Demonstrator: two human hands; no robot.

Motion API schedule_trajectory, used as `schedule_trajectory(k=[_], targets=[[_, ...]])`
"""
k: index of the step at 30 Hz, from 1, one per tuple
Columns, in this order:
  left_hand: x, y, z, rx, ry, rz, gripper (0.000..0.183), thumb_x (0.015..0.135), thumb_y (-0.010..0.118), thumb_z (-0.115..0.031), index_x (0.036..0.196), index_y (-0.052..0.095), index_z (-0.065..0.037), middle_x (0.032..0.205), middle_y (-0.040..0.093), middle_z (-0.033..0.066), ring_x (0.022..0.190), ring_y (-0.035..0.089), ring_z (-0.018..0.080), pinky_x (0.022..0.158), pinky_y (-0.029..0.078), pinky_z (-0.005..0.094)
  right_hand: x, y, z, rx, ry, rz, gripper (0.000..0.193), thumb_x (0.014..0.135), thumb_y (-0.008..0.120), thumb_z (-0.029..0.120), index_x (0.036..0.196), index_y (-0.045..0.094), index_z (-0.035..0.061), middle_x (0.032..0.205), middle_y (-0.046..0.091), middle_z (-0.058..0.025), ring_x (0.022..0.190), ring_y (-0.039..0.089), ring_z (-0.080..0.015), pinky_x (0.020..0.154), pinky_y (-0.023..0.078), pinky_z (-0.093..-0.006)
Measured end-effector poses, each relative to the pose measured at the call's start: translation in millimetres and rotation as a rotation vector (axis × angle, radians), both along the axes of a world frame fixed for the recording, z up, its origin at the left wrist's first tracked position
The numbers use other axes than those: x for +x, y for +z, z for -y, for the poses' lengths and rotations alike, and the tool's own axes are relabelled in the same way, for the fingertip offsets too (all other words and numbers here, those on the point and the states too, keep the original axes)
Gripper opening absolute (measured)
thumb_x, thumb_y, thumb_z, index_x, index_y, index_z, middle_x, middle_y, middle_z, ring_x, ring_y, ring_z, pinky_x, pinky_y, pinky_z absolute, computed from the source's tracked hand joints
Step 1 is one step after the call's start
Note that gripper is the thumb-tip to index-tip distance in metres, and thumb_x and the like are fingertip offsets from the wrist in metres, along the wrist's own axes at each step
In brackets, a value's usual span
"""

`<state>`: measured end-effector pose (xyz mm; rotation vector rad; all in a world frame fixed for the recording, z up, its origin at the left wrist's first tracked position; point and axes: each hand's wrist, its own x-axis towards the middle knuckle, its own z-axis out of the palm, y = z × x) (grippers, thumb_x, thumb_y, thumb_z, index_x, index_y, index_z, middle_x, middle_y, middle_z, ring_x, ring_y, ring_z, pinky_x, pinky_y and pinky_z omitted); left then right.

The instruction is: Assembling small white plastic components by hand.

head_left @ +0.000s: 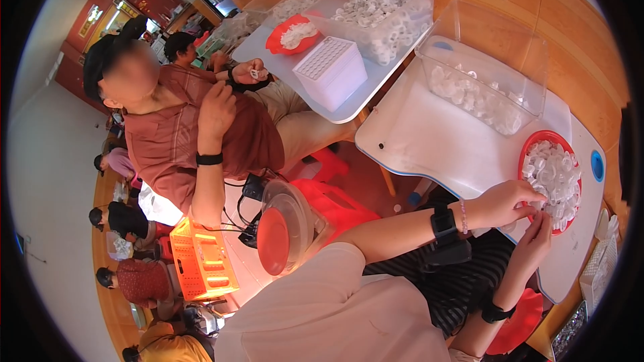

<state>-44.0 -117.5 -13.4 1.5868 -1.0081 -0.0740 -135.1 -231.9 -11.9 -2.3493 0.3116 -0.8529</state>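
Note:
My left hand [504, 205] reaches over the near edge of a red bowl [526, 147] heaped with small translucent plastic parts [553, 177]. Its fingers are pinched together. Right beside it, my right hand [532, 244] is also closed, fingertips up against those of the left. Whatever they hold between them is too small to make out against the plastic parts behind. Both wrists wear black bands, and a beaded bracelet circles the left one.
The bowl rests on a white table [416, 131] with a clear bin [486, 80] of similar parts. On the adjoining table stand a white slotted box [330, 74] and another clear bin [376, 20]. A co-worker [201, 121] sits there. An orange crate [201, 258] is behind.

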Motion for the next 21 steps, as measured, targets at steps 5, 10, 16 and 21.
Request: schedule_trajectory(k=[5,10,16,21], targets=[[-0.7,1.4,-2.2,0.004,0.007,0.013,0.035,0.077,0.065,-0.004,0.111,0.061,-0.005,0.092,0.061,0.0127,0.084,0.060,0.0264,0.076,0.048,0.0325,-0.6,-2.4,1.5,0.010,-0.004,-0.035,0.020,0.095,0.043,0.012,0.093,0.053,-0.0049,0.077,0.056,-0.0176,0.064,0.053,-0.0274,0.059,0.044,-0.0348],[-0.8,3.1,-1.8,0.008,-0.008,0.007,0.035,0.077,0.065,-0.003,0.111,0.061,-0.005,0.093,0.062,0.0131,0.084,0.061,0.0266,0.077,0.048,0.0328,-3.5,2.2,1.2,0.022,-0.023,-0.080,0.019,0.094,0.044,0.011,0.095,0.054,-0.0051,0.081,0.058,-0.0191,0.071,0.057,-0.0309,0.064,0.045,-0.0367],[-0.9,1.2,-2.1,0.026,-0.018,0.023,0.035,0.076,0.065,-0.003,0.110,0.061,-0.005,0.095,0.062,0.0134,0.085,0.060,0.0267,0.077,0.048,0.0331,-3.5,-0.7,-0.3,0.017,-0.021,-0.037,0.020,0.095,0.044,0.012,0.097,0.055,-0.0050,0.082,0.058,-0.0190,0.071,0.057,-0.0305,0.064,0.045,-0.0363],[0.6,1.2,-3.8,0.025,-0.020,0.007,0.034,0.076,0.064,-0.005,0.110,0.061,-0.004,0.095,0.062,0.0132,0.086,0.060,0.0274,0.077,0.048,0.0339,-2.3,-4.0,0.2,-0.006,-0.032,-0.047,0.021,0.095,0.044,0.014,0.094,0.055,-0.0038,0.076,0.055,-0.0165,0.063,0.052,-0.0266,0.059,0.043,-0.0346]])
